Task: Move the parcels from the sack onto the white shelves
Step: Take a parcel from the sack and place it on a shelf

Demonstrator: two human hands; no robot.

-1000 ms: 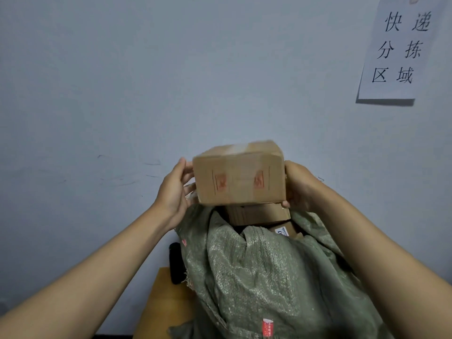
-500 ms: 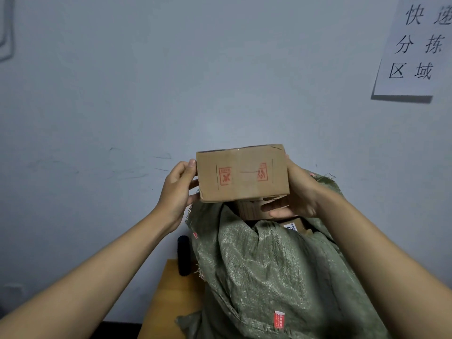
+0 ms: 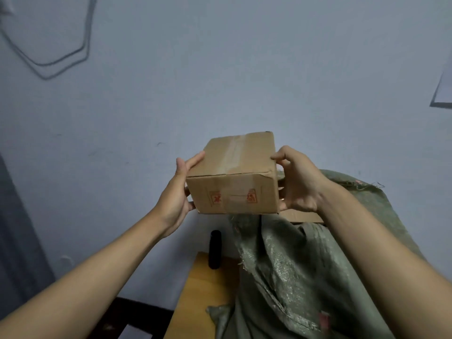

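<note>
A pale wall [image 3: 220,69] filled the background. Below it, a green woven sack [image 3: 305,277] slumped on a wooden counter [image 3: 205,285], another cardboard parcel [image 3: 303,214] showing in its mouth. Above the sack, a taped cardboard box [image 3: 234,177] was held up between both hands, the left hand [image 3: 176,192] and right hand [image 3: 298,182] each with fingers curled against an end. A black cylinder [image 3: 215,249] stood beside the sack.
</note>
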